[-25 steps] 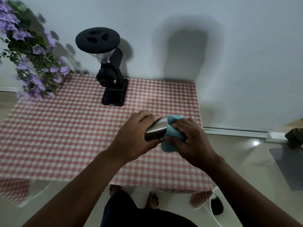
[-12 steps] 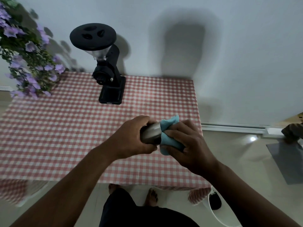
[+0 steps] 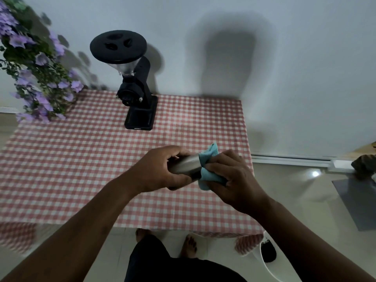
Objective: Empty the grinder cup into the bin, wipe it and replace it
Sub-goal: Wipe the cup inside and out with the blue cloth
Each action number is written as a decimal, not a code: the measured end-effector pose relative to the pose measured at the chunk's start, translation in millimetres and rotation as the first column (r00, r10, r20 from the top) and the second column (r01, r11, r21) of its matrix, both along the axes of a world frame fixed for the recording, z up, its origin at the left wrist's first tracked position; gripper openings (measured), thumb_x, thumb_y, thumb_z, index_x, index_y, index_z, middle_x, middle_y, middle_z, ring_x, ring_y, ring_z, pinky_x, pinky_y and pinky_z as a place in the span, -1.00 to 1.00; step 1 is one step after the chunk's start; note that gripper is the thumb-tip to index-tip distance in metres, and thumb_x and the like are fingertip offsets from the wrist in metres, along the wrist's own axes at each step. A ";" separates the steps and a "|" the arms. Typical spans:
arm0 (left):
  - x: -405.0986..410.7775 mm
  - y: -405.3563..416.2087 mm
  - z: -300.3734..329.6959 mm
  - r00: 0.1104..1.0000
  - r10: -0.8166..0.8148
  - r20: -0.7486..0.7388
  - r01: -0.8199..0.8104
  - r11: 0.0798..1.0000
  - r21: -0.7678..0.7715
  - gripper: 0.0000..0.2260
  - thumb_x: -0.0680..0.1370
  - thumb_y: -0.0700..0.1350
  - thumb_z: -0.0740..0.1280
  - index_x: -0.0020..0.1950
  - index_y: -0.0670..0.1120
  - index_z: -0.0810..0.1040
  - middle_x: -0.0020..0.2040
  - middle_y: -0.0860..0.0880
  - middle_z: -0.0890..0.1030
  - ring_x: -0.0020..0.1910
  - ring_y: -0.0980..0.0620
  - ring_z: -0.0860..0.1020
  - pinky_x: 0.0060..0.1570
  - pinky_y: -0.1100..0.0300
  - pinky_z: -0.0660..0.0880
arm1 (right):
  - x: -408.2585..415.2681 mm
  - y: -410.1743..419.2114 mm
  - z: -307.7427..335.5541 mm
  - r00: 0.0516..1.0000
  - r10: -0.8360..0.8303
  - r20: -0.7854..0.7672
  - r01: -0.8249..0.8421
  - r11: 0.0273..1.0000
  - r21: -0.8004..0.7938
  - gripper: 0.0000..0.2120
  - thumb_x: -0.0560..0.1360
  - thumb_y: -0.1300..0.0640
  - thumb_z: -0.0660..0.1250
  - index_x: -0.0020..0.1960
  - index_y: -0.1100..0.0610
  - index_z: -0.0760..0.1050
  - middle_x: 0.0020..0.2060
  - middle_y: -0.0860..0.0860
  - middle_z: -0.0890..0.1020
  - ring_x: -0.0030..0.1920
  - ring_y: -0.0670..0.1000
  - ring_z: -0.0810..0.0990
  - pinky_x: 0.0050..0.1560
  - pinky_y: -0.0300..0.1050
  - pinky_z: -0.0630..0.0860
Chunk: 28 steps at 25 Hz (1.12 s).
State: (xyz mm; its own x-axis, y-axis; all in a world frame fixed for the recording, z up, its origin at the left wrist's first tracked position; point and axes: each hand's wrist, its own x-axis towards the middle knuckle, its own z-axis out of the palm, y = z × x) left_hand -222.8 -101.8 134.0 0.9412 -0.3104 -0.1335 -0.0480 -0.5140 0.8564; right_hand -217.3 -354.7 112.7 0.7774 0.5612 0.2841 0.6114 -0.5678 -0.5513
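Note:
My left hand grips the steel grinder cup, which lies on its side above the right part of the checked table. My right hand presses a light blue cloth into and around the cup's open end. The black coffee grinder stands at the back of the table; its base platform has nothing on it. The white bin, with dark grounds inside, sits on the floor below the table's front right corner, partly hidden by my right forearm.
A plant with purple flowers hangs over the back left corner of the table. A white wall runs behind. My bare feet stand on the pale floor tiles by the front edge. A grey mat lies on the floor at the right.
Both hands stay on the cup and cloth. The cloth has shifted a little around the cup's mouth, and the view has moved slightly.

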 end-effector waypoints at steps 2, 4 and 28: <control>-8.2 -10.5 -6.8 0.988 -0.028 0.150 -0.004 0.978 0.208 -0.38 0.41 0.06 0.60 0.43 0.05 0.50 0.28 0.15 0.55 0.18 0.15 0.57 0.12 0.19 0.62 | 1.5 2.1 2.1 0.986 -0.058 -0.159 0.069 0.996 0.063 -0.82 0.47 0.04 0.49 0.06 0.04 0.68 -0.07 -0.12 0.65 -0.03 -0.10 0.51 -0.03 -0.16 0.47; -12.2 -19.3 -11.9 0.950 -0.058 0.307 -0.055 0.936 0.347 -0.33 0.41 0.07 0.60 0.46 0.03 0.44 0.32 0.11 0.48 0.21 0.13 0.49 0.14 0.17 0.57 | -0.8 8.3 5.1 0.952 -0.121 -0.281 0.166 0.975 0.144 -0.84 0.47 0.04 0.51 0.03 0.03 0.66 -0.11 -0.16 0.62 -0.03 -0.10 0.55 -0.08 -0.14 0.53; 5.6 -17.6 -0.1 0.996 -0.013 -0.089 0.015 1.000 0.022 -0.45 0.40 -0.08 0.63 0.36 0.07 0.57 0.15 0.11 0.64 -0.01 0.05 0.68 -0.08 0.13 0.69 | -0.4 -9.0 16.3 0.973 -0.053 -0.225 0.067 0.996 0.054 -0.76 0.47 0.01 0.51 0.11 0.03 0.64 -0.04 -0.19 0.59 0.03 -0.08 0.49 -0.01 -0.25 0.45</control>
State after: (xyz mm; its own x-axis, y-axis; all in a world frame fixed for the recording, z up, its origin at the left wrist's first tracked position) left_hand -217.2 -119.4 133.9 0.9210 -0.3192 -0.2233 0.0201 -0.5334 0.8457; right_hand -217.7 -363.8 129.0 0.8567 0.4988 0.1316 0.4348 -0.5611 -0.7044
